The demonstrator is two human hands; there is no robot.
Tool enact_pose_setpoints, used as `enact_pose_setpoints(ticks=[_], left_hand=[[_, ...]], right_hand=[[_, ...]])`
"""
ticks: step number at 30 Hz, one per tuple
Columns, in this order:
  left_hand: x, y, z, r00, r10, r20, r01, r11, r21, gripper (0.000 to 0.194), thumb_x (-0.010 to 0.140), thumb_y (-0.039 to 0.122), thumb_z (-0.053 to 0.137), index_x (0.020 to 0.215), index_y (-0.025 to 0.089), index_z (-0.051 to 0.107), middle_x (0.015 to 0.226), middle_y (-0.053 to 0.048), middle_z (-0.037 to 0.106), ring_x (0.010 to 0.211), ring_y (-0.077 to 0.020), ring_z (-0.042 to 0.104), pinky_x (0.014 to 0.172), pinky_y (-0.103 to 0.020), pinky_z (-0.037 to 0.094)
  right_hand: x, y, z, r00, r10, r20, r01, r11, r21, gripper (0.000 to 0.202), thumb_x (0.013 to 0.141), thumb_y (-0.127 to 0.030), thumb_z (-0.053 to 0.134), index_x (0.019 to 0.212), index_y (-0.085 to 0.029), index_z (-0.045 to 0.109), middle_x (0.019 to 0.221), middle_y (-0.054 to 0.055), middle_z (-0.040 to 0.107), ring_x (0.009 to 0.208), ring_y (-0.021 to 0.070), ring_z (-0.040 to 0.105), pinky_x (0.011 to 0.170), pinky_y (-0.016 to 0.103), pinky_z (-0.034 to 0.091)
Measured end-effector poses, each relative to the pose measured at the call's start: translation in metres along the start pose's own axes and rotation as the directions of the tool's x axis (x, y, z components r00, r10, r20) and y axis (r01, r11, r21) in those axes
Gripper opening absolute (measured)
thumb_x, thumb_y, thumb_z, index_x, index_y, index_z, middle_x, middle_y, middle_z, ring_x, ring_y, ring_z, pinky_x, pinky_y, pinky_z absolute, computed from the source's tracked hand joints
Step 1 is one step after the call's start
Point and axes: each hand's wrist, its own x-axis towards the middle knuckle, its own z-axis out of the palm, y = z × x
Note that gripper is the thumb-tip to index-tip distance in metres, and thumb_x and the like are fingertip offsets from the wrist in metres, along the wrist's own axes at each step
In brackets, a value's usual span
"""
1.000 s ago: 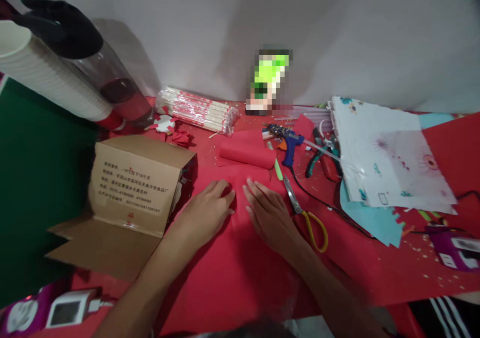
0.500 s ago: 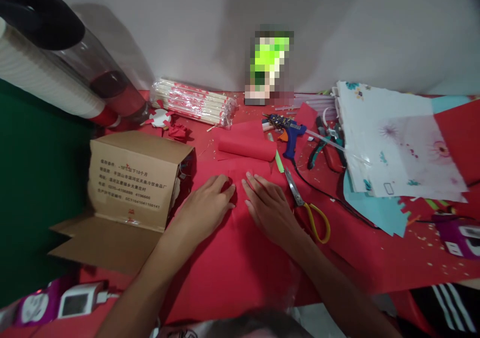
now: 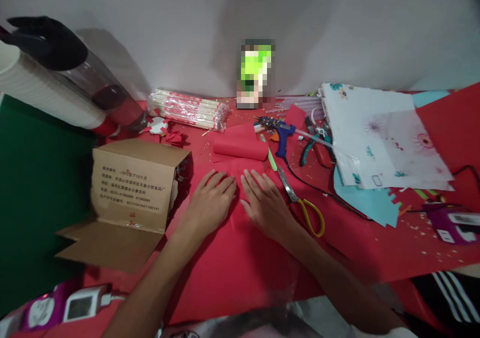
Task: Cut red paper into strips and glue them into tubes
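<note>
A large sheet of red paper [image 3: 240, 268] lies in front of me. My left hand [image 3: 213, 200] rests palm down on it, its fingers stretched forward. Close beside it, my right hand [image 3: 264, 205] lies flat with the fingers a little apart. Both hands press on the paper and hold nothing; a narrow strip of red shows between them. Just beyond the fingertips lies a red paper roll [image 3: 240, 148]. Scissors with yellow handles [image 3: 310, 215] lie to the right of my right hand, and a green-handled cutter [image 3: 271, 159] lies ahead of it.
An opened cardboard box [image 3: 131, 188] stands at left, near stacked paper cups [image 3: 56, 88] and a bottle [image 3: 116, 98]. Wrapped chopsticks [image 3: 187, 109] and a phone with a blurred screen [image 3: 255, 73] are along the wall. A blue glue gun [image 3: 284, 138], pliers [image 3: 311, 145] and patterned sheets [image 3: 382, 138] occupy the right.
The left hand's fingers have straightened and flattened on the paper from a more bent pose. The right hand stays almost in place. The whole view has shifted slightly.
</note>
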Motion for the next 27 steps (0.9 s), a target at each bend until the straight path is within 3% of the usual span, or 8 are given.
enact_pose_setpoints(ticks=[7, 14, 19, 22, 24, 27], left_hand=[[0.001, 0.003, -0.005, 1.0, -0.02, 0.022, 0.02, 1.0, -0.011, 0.029, 0.1, 0.021, 0.057, 0.124, 0.014, 0.07, 0.128, -0.01, 0.074, 0.126, -0.031, 0.061, 0.117, -0.052, 0.041], [0.001, 0.004, -0.005, 0.998, -0.045, 0.045, 0.047, 0.998, -0.044, 0.031, 0.099, 0.023, 0.059, 0.127, 0.014, 0.069, 0.132, -0.011, 0.072, 0.127, -0.0305, 0.06, 0.118, -0.051, 0.039], [0.001, 0.004, -0.007, 0.996, -0.055, 0.069, 0.06, 0.996, -0.071, 0.029, 0.098, 0.021, 0.06, 0.124, 0.015, 0.07, 0.132, -0.011, 0.072, 0.126, -0.0303, 0.06, 0.118, -0.052, 0.038], [0.001, 0.003, -0.008, 0.995, -0.062, 0.078, 0.069, 0.994, -0.09, 0.028, 0.097, 0.022, 0.06, 0.123, 0.015, 0.07, 0.13, -0.012, 0.071, 0.125, -0.0307, 0.06, 0.116, -0.051, 0.039], [0.001, 0.002, -0.008, 0.996, -0.056, 0.074, 0.064, 0.992, -0.107, 0.027, 0.097, 0.023, 0.06, 0.121, 0.017, 0.07, 0.13, -0.013, 0.07, 0.124, -0.0305, 0.06, 0.114, -0.05, 0.041], [0.002, 0.001, -0.011, 0.99, -0.132, 0.056, 0.138, 0.982, -0.126, 0.027, 0.1, 0.026, 0.055, 0.122, 0.018, 0.068, 0.129, -0.015, 0.067, 0.119, -0.0299, 0.063, 0.104, -0.045, 0.048]], right_hand=[[0.01, 0.008, -0.004, 0.994, -0.024, 0.104, 0.022, 1.0, 0.021, 0.067, 0.102, -0.035, 0.052, 0.159, -0.002, 0.036, 0.162, 0.025, 0.041, 0.155, 0.0359, 0.032, 0.128, 0.059, 0.026], [-0.04, 0.005, -0.029, 0.959, -0.186, 0.215, 0.172, 0.982, 0.084, 0.067, 0.101, -0.028, 0.056, 0.162, -0.01, 0.032, 0.165, 0.017, 0.04, 0.156, 0.0324, 0.031, 0.128, 0.059, 0.025], [-0.07, 0.011, -0.051, 0.894, -0.349, 0.279, 0.269, 0.919, 0.288, 0.06, 0.103, -0.023, 0.052, 0.161, -0.021, 0.037, 0.159, 0.01, 0.051, 0.153, 0.0244, 0.039, 0.129, 0.056, 0.025], [-0.077, 0.017, -0.064, 0.86, -0.436, 0.263, 0.286, 0.841, 0.459, 0.048, 0.104, -0.024, 0.051, 0.152, -0.026, 0.052, 0.145, 0.007, 0.066, 0.145, 0.0217, 0.051, 0.129, 0.052, 0.028], [-0.074, 0.02, -0.068, 0.89, -0.408, 0.203, 0.237, 0.795, 0.558, 0.041, 0.105, -0.026, 0.048, 0.144, -0.028, 0.061, 0.135, 0.006, 0.072, 0.136, 0.0214, 0.06, 0.125, 0.049, 0.035], [-0.054, 0.018, -0.064, 0.982, -0.107, 0.157, -0.026, 0.741, 0.671, 0.043, 0.106, -0.03, 0.046, 0.148, -0.032, 0.057, 0.145, 0.005, 0.065, 0.137, 0.0226, 0.059, 0.12, 0.047, 0.044]])
